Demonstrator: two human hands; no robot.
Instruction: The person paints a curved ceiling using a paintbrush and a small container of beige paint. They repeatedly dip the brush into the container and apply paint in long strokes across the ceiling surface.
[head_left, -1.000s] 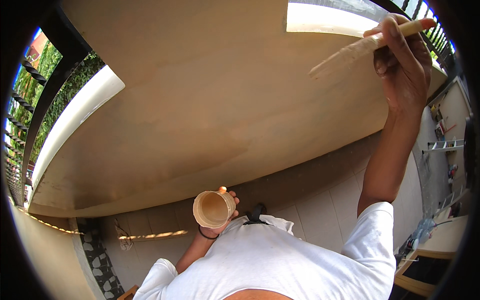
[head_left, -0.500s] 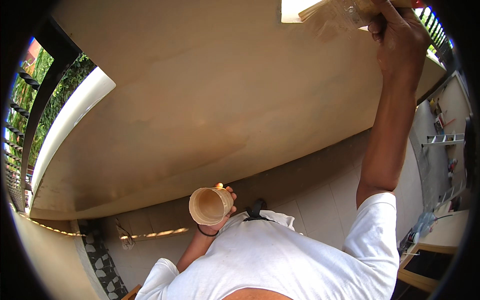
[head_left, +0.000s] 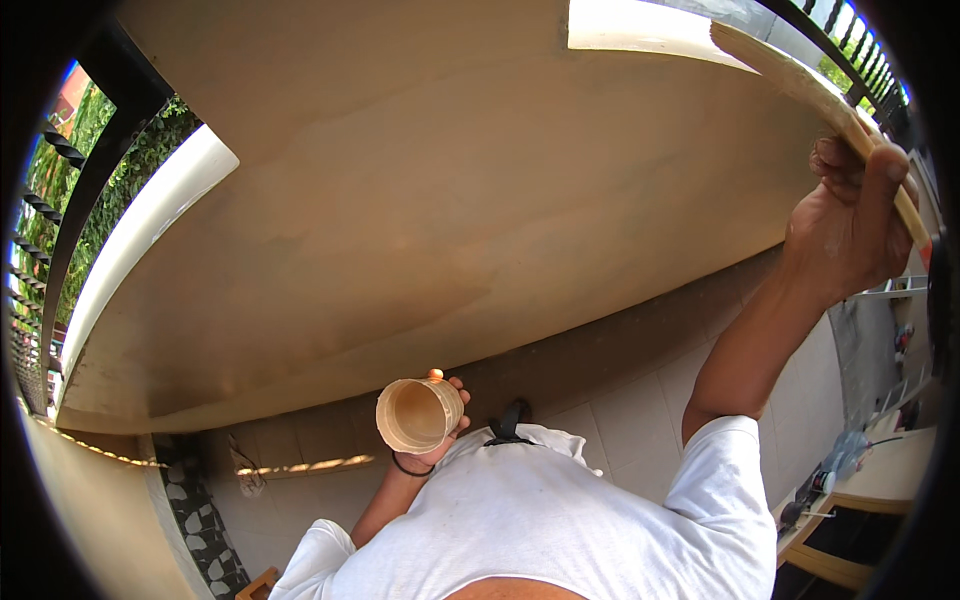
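Note:
My right hand, raised at the upper right, is closed around the wooden handle of a paintbrush. The brush slants up and left from the fist, its pale bristle end over the white top ledge of the wall. Whether the bristles touch the surface I cannot tell. Low in front of my body, my left hand grips a beige plastic cup from its right side. The cup's mouth faces me, its inside coated in tan. The wall is beige-brown, with darker damp-looking patches low on the left.
Black metal railing and greenery rise beyond the white ledge at left. Light floor tiles run under the wall. A ladder, a wooden cabinet and a strip of dark stone inlay stand around the sides.
My right hand has moved right and down from the upper edge, taking the paintbrush along and turning it to slant up and left. The left hand and cup have barely moved.

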